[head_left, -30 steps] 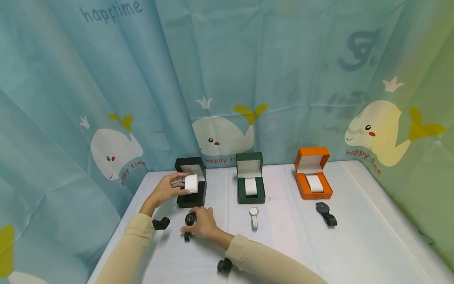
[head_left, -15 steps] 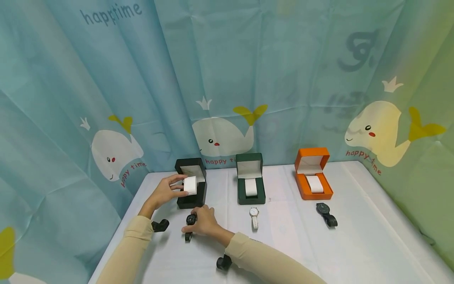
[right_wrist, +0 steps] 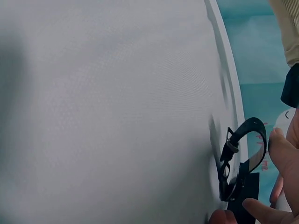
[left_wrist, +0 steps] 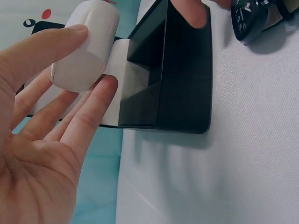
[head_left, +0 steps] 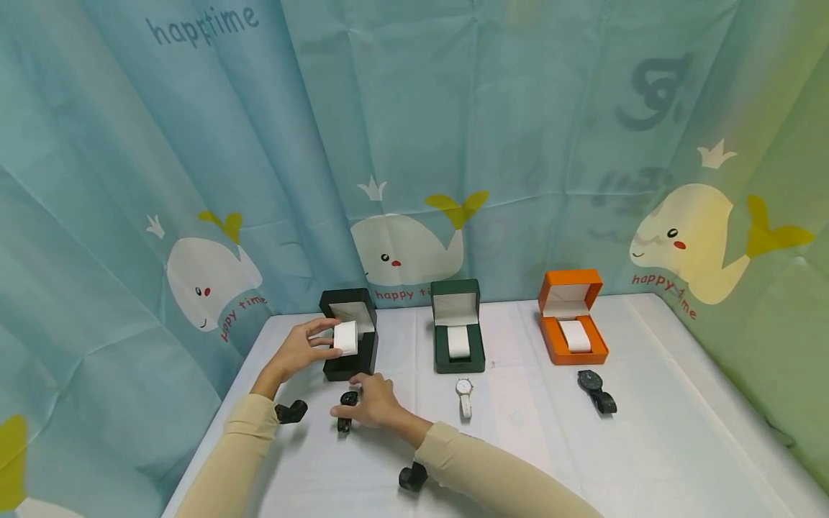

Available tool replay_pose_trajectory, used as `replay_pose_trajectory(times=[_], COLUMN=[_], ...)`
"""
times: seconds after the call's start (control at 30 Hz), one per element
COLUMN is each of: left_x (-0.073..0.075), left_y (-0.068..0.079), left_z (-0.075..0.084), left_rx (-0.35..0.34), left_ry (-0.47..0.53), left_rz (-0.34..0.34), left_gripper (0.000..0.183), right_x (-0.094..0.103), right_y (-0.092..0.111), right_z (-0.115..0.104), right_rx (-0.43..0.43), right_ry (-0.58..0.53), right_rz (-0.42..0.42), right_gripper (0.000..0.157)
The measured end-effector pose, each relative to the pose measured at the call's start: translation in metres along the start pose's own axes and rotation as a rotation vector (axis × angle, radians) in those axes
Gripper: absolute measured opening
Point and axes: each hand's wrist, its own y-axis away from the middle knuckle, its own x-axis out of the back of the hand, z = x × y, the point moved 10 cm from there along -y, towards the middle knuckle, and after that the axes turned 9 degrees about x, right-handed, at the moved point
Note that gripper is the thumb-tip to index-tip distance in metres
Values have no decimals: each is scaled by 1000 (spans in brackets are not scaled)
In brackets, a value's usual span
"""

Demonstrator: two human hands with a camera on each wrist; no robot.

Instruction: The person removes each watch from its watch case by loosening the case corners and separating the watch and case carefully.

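Note:
My left hand point(head_left: 301, 350) pinches a white watch pillow point(left_wrist: 86, 46) between thumb and fingers, above the open black watch box point(head_left: 350, 367). Inside that box, the slot point(left_wrist: 140, 88) is bare in the left wrist view. Just in front of the box, my right hand point(head_left: 378, 404) holds a black wristwatch point(head_left: 350, 398) between thumb and fingers. The strap point(right_wrist: 257, 123) of this watch forms a closed loop in the right wrist view, where only fingertips of the right hand show at the bottom edge.
To the right stand an open green watch box point(head_left: 442, 358) and an open orange one point(head_left: 558, 350), each with a white pillow. A white-strap watch point(head_left: 464, 397) lies before the green box, a black watch point(head_left: 596, 392) before the orange. A whale-print curtain point(head_left: 531, 144) hangs behind the table.
The black watch in my right hand now looks shorter and more tipped in the head view. My left hand has drifted slightly left with the pillow.

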Motion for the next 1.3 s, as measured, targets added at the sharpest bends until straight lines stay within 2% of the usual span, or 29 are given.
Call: replay_pose_trajectory(times=[0.23, 0.8, 1.1, 1.3], left_x=[1, 1, 3, 1], left_y=[1, 2, 2, 1], left_z=[4, 7, 11, 17], left_rx=[-23, -19, -28, -44], left_ry=[9, 9, -47, -28], left_rz=[-11, -16, -14, -47], left_gripper=[65, 66, 65, 65], right_x=[3, 7, 16, 26], right_y=[-2, -4, -3, -2], right_z=[4, 3, 1, -3], right_rx=[-11, 6, 23, 59], right_ry=[-6, 3, 75, 151], right_rz=[-15, -25, -49, -62], right_gripper=[65, 67, 68, 71])
